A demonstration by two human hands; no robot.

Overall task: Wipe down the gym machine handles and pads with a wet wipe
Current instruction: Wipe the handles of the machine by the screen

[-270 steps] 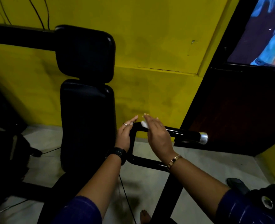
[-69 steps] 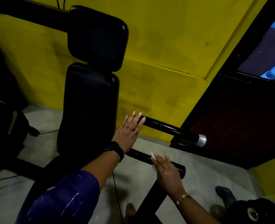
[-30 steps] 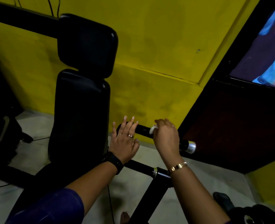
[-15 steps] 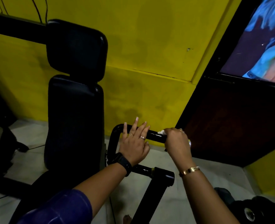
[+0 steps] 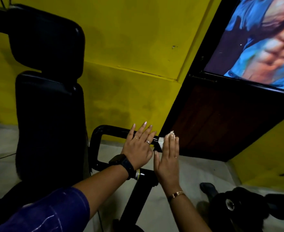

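Upper handle getting its wipe: one hand braces, the other presses.

At the left, the black back pad [image 5: 49, 124] and head pad [image 5: 46, 37] stand against the yellow wall [image 5: 129, 39], no hand on them. Beside them juts the looped handle [image 5: 114, 129]. The left hand [image 5: 137, 148] lies flat across its top bar, fingers straight and slightly spread, probably to steady it. Just right of it the wet wipe [image 5: 161, 141] is bunched on the bar under the right hand [image 5: 167, 159]. That hand's fingers are straight and close together, pressing rather than gripping, likely so it can slide along. A poster [image 5: 261, 39] hangs far right.
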